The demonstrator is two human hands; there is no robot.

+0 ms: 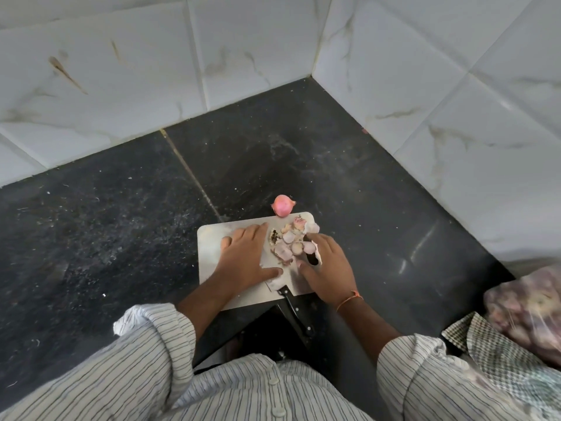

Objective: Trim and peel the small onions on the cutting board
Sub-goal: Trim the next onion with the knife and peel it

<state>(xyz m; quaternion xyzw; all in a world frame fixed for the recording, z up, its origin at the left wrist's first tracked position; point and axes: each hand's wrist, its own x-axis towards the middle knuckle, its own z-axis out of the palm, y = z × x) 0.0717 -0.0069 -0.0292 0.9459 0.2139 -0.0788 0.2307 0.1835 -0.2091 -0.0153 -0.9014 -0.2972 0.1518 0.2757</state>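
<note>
A small steel cutting board (pixel 209 238) lies on the dark counter. A heap of pale pink onion skins and trimmings (pixel 293 243) covers its far right part. One small pink onion (pixel 283 205) sits on the counter just beyond the board's far edge. My left hand (pixel 246 256) rests flat on the board, fingers spread, left of the skins. My right hand (pixel 326 268) lies palm down at the board's right edge, its fingertips touching the skins. A knife with a black handle (pixel 296 311) lies between my hands, its blade on the board.
White marble-look tiled walls (pixel 425 86) meet in a corner behind the black granite counter (pixel 121 223). At the right edge sit a bag of small onions (pixel 528 308) and a checked cloth (pixel 473 332). The knife handle overhangs the counter's front edge.
</note>
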